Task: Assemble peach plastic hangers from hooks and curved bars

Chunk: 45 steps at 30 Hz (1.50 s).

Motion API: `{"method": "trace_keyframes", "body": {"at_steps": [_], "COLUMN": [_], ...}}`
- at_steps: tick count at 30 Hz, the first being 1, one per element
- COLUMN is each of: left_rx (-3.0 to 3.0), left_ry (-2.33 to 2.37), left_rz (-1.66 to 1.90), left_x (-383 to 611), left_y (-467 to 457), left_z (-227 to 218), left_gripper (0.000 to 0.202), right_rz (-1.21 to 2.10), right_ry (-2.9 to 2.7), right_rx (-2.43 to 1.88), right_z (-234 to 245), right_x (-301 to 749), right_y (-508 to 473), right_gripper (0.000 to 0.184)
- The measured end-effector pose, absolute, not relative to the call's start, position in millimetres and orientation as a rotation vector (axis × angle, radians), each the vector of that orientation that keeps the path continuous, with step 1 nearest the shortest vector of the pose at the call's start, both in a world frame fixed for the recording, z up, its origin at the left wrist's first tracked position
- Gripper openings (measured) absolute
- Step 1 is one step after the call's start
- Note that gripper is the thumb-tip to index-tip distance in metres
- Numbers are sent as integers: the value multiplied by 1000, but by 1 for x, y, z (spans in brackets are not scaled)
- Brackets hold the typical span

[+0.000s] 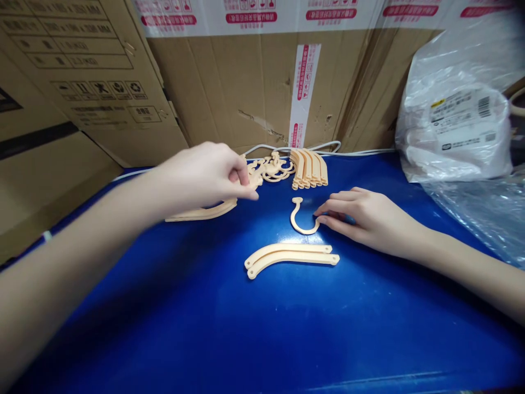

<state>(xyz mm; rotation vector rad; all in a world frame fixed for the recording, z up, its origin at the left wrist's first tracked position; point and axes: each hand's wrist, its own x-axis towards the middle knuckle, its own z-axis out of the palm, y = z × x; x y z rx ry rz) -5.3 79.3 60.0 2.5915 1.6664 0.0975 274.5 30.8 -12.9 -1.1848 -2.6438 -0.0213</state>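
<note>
My left hand (205, 174) is closed in a pinch on a small cream plastic part at the edge of a tangle of hooks (271, 167), with a curved cream arm piece (203, 212) lying under it. My right hand (363, 216) rests on the blue table (229, 323), its fingertips pinching the end of a single cream hook (301, 219). Two curved cream arm pieces (291, 257) lie side by side in front of the hook. A stack of several more arm pieces (309, 167) sits behind.
Cardboard boxes (254, 82) with pink-printed tape wall off the back and left. A clear plastic bag (455, 120) with labelled white contents lies at the right, crinkled film spilling below it. A white cable (328, 148) runs along the table's far edge.
</note>
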Motion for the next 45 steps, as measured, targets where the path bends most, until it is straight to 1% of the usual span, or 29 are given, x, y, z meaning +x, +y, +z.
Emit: {"method": "trace_keyframes", "body": {"at_steps": [2, 5, 10, 17, 23, 30, 35, 40, 42, 45], "left_rx": [2680, 2683, 2644, 2605, 2557, 2540, 2621, 2868, 2836, 2797], "left_ry": [1645, 1608, 1586, 1621, 1667, 1680, 1701, 1636, 1543, 1564], "left_rz": [126, -27, -39, -46, -133, -189, -45, 333, 368, 349], "left_x": [6, 17, 15, 8, 7, 4, -1, -14, -21, -30], "left_y": [55, 34, 40, 47, 45, 45, 52, 75, 85, 96], "left_z": [49, 31, 17, 18, 24, 29, 31, 26, 22, 16], "left_gripper": [32, 28, 31, 34, 38, 35, 38, 32, 32, 34], "right_rz": [-8, 2, 10, 138, 185, 217, 219, 228, 224, 219], "right_ry": [-2647, -2644, -2644, -2606, -2588, -2599, -2598, -2599, -2596, -2602], "right_rx": [-1187, -1187, -1182, -1202, -1182, -1174, -1175, -1174, -1177, -1178], "right_z": [-14, -16, -16, -17, -21, -22, -21, -20, -20, -20], "right_x": [275, 275, 274, 273, 274, 275, 274, 273, 273, 272], "right_y": [32, 32, 31, 31, 33, 34, 33, 32, 32, 32], "right_gripper": [24, 24, 24, 25, 26, 27, 27, 27, 28, 28]}}
